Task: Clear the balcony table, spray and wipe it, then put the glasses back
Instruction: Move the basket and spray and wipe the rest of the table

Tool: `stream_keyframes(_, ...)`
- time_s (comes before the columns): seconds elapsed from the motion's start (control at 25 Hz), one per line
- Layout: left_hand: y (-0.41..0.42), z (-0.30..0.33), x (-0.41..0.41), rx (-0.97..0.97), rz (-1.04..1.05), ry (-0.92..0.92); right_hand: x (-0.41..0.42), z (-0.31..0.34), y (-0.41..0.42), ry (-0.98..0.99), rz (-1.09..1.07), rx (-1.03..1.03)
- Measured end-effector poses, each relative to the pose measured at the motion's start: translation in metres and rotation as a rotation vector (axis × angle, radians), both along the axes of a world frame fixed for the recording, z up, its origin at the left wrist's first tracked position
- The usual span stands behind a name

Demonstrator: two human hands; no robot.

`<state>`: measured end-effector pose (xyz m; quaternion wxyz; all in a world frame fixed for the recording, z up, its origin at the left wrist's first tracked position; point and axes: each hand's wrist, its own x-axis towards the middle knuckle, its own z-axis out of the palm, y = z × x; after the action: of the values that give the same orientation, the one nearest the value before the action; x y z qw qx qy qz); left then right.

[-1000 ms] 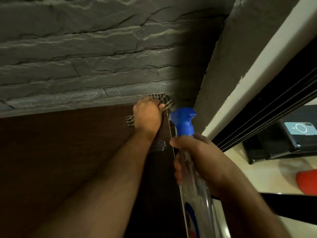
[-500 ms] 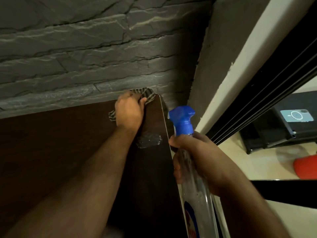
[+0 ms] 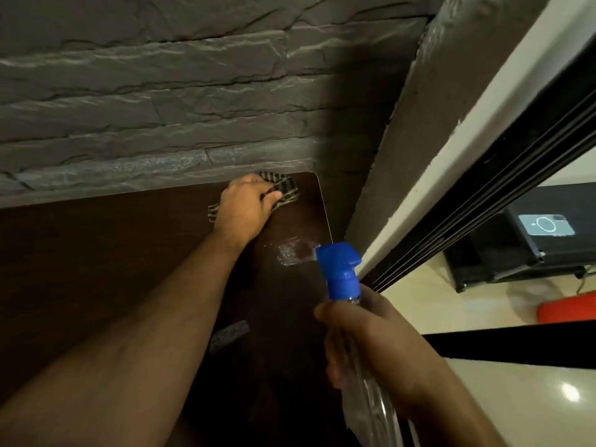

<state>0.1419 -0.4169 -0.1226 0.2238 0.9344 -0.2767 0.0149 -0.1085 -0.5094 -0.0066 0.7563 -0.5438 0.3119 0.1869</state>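
Note:
The dark brown balcony table (image 3: 96,269) runs along the grey stone wall. My left hand (image 3: 243,208) grips a striped cloth (image 3: 285,188) and presses it on the table near its far right corner. A patch of wet spray foam (image 3: 293,251) lies on the tabletop just behind that hand, and a fainter wet streak (image 3: 229,333) sits closer to me. My right hand (image 3: 371,346) grips a clear spray bottle (image 3: 364,411) by the neck, over the table's right edge; its blue trigger head (image 3: 338,269) points left. No glasses are in view.
The grey stone wall (image 3: 161,91) borders the table's far side. To the right run a white and black sliding-door frame (image 3: 483,175), a black box (image 3: 532,240) on the pale floor, and a red object (image 3: 567,309).
My left hand has wiped the cloth along the far edge, leftward from the corner. The view has pulled back, showing more tabletop. The bottle stays gripped at the table's right edge.

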Motion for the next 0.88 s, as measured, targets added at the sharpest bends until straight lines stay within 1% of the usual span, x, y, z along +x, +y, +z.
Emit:
stream_keyframes(0.08,-0.021,0.003,-0.025,0.012,-0.123,0.050,-0.005,0.002,0.008,-0.012,-0.028,-0.001)
stream_keyframes(0.12,-0.025,0.004,-0.042,0.035,-0.216,0.082,-0.006,0.003,0.010,-0.011,-0.054,-0.001)
stream_keyframes(0.2,-0.006,0.003,-0.072,0.054,-0.427,0.081,-0.010,0.008,0.011,-0.006,-0.105,-0.001)
stream_keyframes(0.24,0.017,-0.001,-0.078,0.041,-0.492,0.060,-0.012,0.009,0.010,-0.006,-0.128,0.003)
stream_keyframes(0.28,0.042,-0.001,-0.072,0.030,-0.493,0.038,-0.014,0.011,0.009,-0.004,-0.141,0.004)
stream_keyframes(0.32,0.059,-0.002,-0.056,0.024,-0.413,0.018,-0.016,0.012,0.007,-0.004,-0.143,0.001)
stream_keyframes(0.36,0.066,-0.002,-0.039,0.027,-0.275,0.006,-0.018,0.013,0.007,-0.011,-0.138,-0.007)
stream_keyframes(0.44,0.037,-0.002,-0.008,0.061,-0.020,0.027,-0.017,0.013,0.009,-0.033,-0.139,-0.021)
stream_keyframes(0.48,0.010,0.001,-0.009,0.062,-0.002,0.051,-0.018,0.012,0.010,-0.038,-0.145,-0.021)
stream_keyframes(0.52,-0.014,0.006,-0.020,0.068,-0.053,0.076,-0.018,0.011,0.012,-0.044,-0.143,-0.017)
stream_keyframes(0.56,-0.027,0.008,-0.036,0.094,-0.146,0.108,-0.018,0.010,0.013,-0.048,-0.135,-0.012)
stream_keyframes(0.64,0.000,0.002,-0.067,0.108,-0.406,0.094,-0.020,0.008,0.017,-0.024,-0.119,0.013)
stream_keyframes(0.68,0.028,0.000,-0.071,0.086,-0.483,0.076,-0.021,0.007,0.017,-0.008,-0.124,0.033)
stream_keyframes(0.72,0.054,0.001,-0.064,0.062,-0.488,0.057,-0.024,0.006,0.016,0.005,-0.128,0.046)
stream_keyframes(0.8,0.071,-0.001,-0.030,0.044,-0.314,0.012,-0.026,0.006,0.016,0.005,-0.125,0.055)
stream_keyframes(0.88,0.033,-0.002,-0.003,0.066,-0.123,0.037,-0.026,0.007,0.016,-0.014,-0.130,0.046)
